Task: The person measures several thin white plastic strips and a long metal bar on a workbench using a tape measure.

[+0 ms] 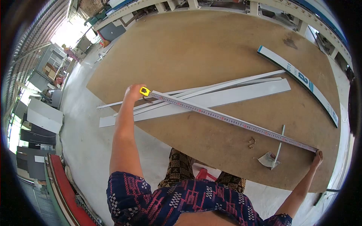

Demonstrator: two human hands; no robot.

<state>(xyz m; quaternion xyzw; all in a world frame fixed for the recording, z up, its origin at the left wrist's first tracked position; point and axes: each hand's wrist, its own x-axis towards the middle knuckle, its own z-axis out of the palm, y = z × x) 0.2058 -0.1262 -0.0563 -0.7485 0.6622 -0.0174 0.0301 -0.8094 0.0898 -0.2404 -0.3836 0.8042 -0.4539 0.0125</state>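
Observation:
A tape measure [144, 91] with a yellow case is held in my left hand [132, 93], its fingers closed round it at the left side of the brown table. From there the pulled-out blade [233, 121] runs slantwise to the right, over several white strips [226, 97] lying crosswise beneath it. My right hand [318, 157] pinches the blade's far end near the table's right front edge. Close to that end lie a thin pale stick [279, 145], a crumpled clear packet [268, 159] and some small metal pieces [252, 142].
The large brown table [181, 45] fills the middle. A long white board with blue lettering [301, 77] lies at its right. Machine framing [298, 15] borders the back. Another person [70, 52] is far off at left. A red stool [203, 173] is below the front edge.

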